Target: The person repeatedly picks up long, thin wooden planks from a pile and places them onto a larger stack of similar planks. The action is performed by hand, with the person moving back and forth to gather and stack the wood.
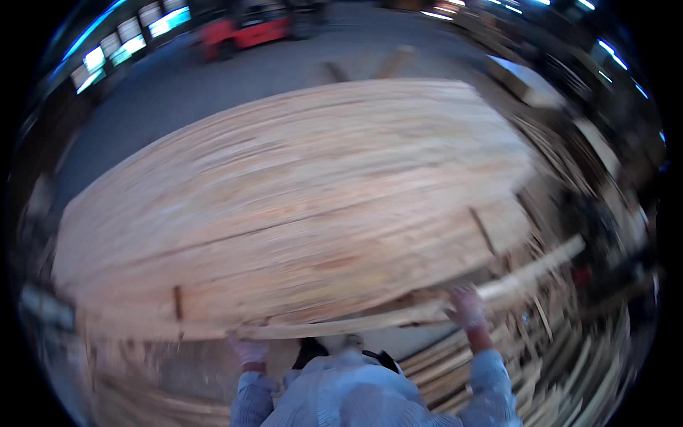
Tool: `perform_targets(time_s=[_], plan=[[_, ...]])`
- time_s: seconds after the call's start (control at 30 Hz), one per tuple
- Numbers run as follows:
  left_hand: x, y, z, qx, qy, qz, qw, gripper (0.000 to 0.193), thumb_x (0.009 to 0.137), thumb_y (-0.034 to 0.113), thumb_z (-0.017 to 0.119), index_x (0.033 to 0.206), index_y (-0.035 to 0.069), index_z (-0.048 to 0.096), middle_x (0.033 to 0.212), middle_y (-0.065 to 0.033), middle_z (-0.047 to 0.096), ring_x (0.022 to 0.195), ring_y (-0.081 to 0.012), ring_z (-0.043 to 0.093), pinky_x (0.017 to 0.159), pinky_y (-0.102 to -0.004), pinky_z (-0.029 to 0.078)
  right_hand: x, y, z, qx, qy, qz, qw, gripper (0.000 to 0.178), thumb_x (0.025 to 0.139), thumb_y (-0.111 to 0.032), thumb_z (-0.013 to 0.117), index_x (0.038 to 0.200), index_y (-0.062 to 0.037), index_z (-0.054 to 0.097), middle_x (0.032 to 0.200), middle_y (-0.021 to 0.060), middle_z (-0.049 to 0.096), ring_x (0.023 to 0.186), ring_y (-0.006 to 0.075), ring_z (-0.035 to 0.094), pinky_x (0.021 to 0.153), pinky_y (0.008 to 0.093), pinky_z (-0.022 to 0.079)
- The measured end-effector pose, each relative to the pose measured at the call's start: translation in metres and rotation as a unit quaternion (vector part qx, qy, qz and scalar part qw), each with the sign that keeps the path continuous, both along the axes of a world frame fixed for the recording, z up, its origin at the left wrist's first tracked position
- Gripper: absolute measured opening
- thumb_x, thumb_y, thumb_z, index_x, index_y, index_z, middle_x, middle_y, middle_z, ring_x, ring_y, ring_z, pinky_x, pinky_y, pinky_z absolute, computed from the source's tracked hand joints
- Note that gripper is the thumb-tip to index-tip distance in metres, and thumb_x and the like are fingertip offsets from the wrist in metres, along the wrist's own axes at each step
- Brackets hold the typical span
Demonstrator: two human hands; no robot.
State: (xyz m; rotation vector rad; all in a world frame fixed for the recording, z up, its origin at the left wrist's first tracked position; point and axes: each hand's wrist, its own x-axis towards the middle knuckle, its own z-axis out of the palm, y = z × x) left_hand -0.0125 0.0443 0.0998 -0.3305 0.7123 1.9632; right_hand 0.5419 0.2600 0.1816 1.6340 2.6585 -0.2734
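A long, narrow wooden board [356,324] lies crosswise in front of me, along the near edge of a broad stack of planks [299,192]. Near its left end, my left hand [249,349], in a pale glove, is closed on the board from the near side. Farther right, my gloved right hand [467,309] grips the same board, which runs on past it toward the upper right. Motion blurs the picture, and the undersides of both grips are hidden.
Loose wooden strips [569,370] lie heaped at the lower right. Dark crosspieces [482,231] stand out on the stack's right part. A red vehicle [260,32] stands on the grey floor [142,121] at the far side. More timber [526,82] is piled at the far right.
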Motion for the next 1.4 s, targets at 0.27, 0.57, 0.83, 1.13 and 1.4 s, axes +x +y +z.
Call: perform_targets(time_s=[0.27, 0.57, 0.83, 1.13, 1.4], plan=[[0.016, -0.013, -0.017, 0.023, -0.093, 0.153, 0.984, 0.067, 0.091, 0.073, 0.042, 0.102, 0.009, 0.058, 0.088, -0.0155, 0.057, 0.086, -0.0381, 0.056, 0.085, -0.0609, 0.046, 0.048, -0.020, -0.057, -0.054, -0.057, 0.050, 0.996, 0.068, 0.073, -0.049, 0.076, 0.127, -0.0101, 0.064, 0.123, 0.0185, 0.066, 0.117, 0.0363, 0.060, 0.104, 0.0516, 0.043], [0.045, -0.056, -0.062, 0.013, -0.105, 0.214, 0.971, 0.078, 0.090, 0.072, 0.048, 0.136, 0.009, 0.047, 0.130, -0.0220, 0.053, 0.119, -0.0457, 0.051, 0.100, -0.0682, 0.039, 0.030, -0.014, -0.060, -0.180, -0.175, 0.024, 0.968, 0.055, 0.081, -0.046, 0.074, 0.130, -0.0213, 0.064, 0.124, 0.0172, 0.066, 0.113, 0.0382, 0.062, 0.099, 0.0487, 0.047], [-0.008, -0.090, -0.031, -0.101, -0.071, 0.316, 0.941, 0.062, 0.090, 0.072, 0.049, 0.113, 0.016, 0.057, 0.107, -0.0114, 0.060, 0.098, -0.0367, 0.059, 0.089, -0.0667, 0.046, 0.026, 0.014, -0.104, -0.214, -0.095, 0.115, 0.965, 0.059, 0.082, -0.045, 0.074, 0.134, -0.0207, 0.061, 0.133, 0.0157, 0.061, 0.123, 0.0366, 0.057, 0.103, 0.0480, 0.044], [-0.085, -0.121, -0.027, -0.120, -0.058, 0.340, 0.931, 0.055, 0.090, 0.071, 0.051, 0.102, 0.018, 0.059, 0.091, -0.0059, 0.062, 0.086, -0.0318, 0.063, 0.084, -0.0621, 0.049, 0.050, 0.046, -0.105, -0.209, -0.112, 0.162, 0.958, 0.065, 0.086, -0.046, 0.067, 0.142, -0.0175, 0.052, 0.128, 0.0215, 0.063, 0.121, 0.0391, 0.058, 0.101, 0.0488, 0.046], [-0.053, -0.124, -0.046, -0.090, -0.006, 0.140, 0.986, 0.069, 0.095, 0.059, 0.053, 0.145, 0.013, 0.044, 0.145, -0.0143, 0.052, 0.132, -0.0338, 0.051, 0.107, -0.0531, 0.044, -0.104, -0.015, -0.093, -0.404, -0.028, 0.102, 0.909, 0.051, 0.088, -0.046, 0.061, 0.130, -0.0182, 0.063, 0.117, 0.0183, 0.069, 0.106, 0.0350, 0.067, 0.090, 0.0485, 0.052]])
